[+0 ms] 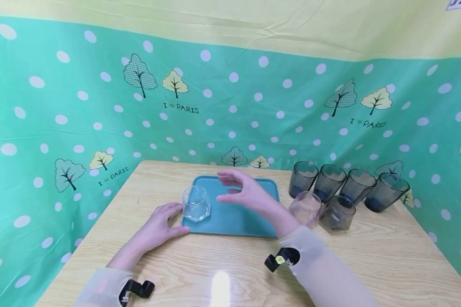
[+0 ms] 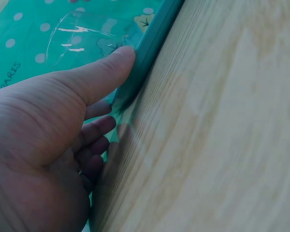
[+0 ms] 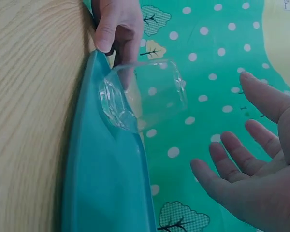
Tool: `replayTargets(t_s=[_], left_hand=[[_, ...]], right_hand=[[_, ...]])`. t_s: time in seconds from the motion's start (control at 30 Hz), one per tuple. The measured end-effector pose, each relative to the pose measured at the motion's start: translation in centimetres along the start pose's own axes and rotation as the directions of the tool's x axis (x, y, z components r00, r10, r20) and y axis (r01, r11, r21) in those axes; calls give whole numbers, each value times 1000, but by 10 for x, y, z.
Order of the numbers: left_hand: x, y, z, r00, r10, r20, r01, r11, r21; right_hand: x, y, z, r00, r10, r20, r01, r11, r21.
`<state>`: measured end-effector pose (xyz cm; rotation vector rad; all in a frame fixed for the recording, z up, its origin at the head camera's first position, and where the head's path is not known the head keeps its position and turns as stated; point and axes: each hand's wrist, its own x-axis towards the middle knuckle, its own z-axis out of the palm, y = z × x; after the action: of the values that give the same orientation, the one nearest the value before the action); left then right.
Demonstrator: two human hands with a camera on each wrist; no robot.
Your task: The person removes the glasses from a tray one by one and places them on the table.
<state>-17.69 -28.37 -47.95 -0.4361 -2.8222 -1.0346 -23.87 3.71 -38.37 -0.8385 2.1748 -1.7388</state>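
A clear tumbler (image 1: pixel 196 205) with a faceted base stands at the left end of a blue rectangular tray (image 1: pixel 238 221). My left hand (image 1: pixel 162 226) is at the tray's front left corner, its thumb (image 2: pixel 108 70) at the rim and its loosely bent fingers beside the left edge, close to the tumbler. Over the middle of the tray hovers my right hand (image 1: pixel 247 192), thumb and fingers spread apart with nothing between them. In the right wrist view, a gap separates these fingers (image 3: pixel 237 159) from the tumbler.
Several tall smoky glasses (image 1: pixel 303 177) stand in a row at the back right of the wooden table (image 1: pixel 176 273). In front of them are a pinkish clear tumbler (image 1: pixel 305 209) and a grey tumbler (image 1: pixel 338 215). A green dotted cloth (image 1: pixel 230 94) hangs behind the table.
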Motion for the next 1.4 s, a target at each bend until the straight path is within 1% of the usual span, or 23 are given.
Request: replayTargets(t_s=[0.1, 0.2, 0.33, 0.67, 0.9, 1.07, 1.3, 1.4], left_hand=[[0, 1, -1, 1000, -1, 1, 1, 1000, -1], [0, 2, -1, 1000, 1, 5, -1, 1000, -2], [-1, 3, -2, 1000, 1, 11, -1, 1000, -1], [-1, 2, -2, 1000, -1, 16, 1, 1000, 8], [-2, 2, -2, 1000, 1, 16, -1, 1000, 10], [-2, 3, -2, 1000, -9, 19, 9, 1000, 15], [-1, 2, -2, 1000, 11, 6, -11, 1000, 13], [-1, 2, -2, 1000, 12, 8, -12, 1000, 10]], right_hand=[[5, 5, 9, 1000, 7, -20, -7, 1000, 12], [9, 8, 17, 999, 31, -32, -31, 999, 20], [12, 9, 27, 998, 58, -24, -58, 998, 27], [21, 16, 48, 997, 75, -17, -74, 996, 45], [25, 20, 58, 994, 105, -15, -105, 994, 24], [27, 25, 64, 991, 131, -21, -131, 991, 12], [29, 28, 69, 994, 111, -4, -111, 993, 40], [30, 31, 70, 993, 116, 1, -116, 992, 41]])
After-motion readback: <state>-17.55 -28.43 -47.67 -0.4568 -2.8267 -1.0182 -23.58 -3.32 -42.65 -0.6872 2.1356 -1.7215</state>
